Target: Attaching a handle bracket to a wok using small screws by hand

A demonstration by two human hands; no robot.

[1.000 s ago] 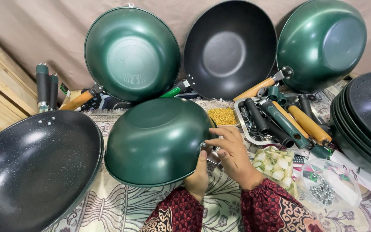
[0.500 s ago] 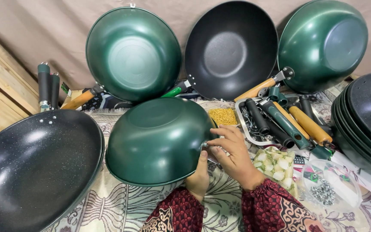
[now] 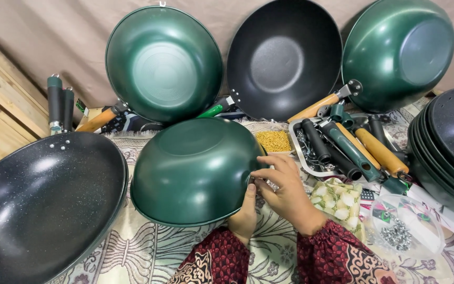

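**Green wok being steadied at its rim by both hands**

The right hand [image 3: 285, 189] is being held curled, fingers half closed, with the fingertips pressed at the rim of the overturned green wok [image 3: 195, 168], apparently on a small fitting there. The left hand [image 3: 245, 215] is being kept just beneath it, thumb raised against the same edge; how far its fingers are closed cannot be told, since they are tucked under the rim. The wok is lying bottom-up and tilted, directly ahead of both hands on the patterned cloth [image 3: 132, 252].

It is judged to be stiff metal, moderately heavy and smooth-coated, so likely slippery on the dome; a grip at the rim or the handle bracket is judged safest.

Just to the right of the right hand a floral pouch [image 3: 337, 200] is lying, and further right a clear bag of small metal parts [image 3: 403, 231]. Beyond the hands a tray of loose handles [image 3: 342, 147] and a small box of brass-coloured screws [image 3: 273, 141] are resting. Far to the left a speckled black wok [image 3: 38, 200] is sitting; a stack of dark woks [image 3: 447, 147] is at the far right.

What the fingertips are pinching is hidden, both forearms are being cut off by the frame edge, and the wok's interior is not being shown.
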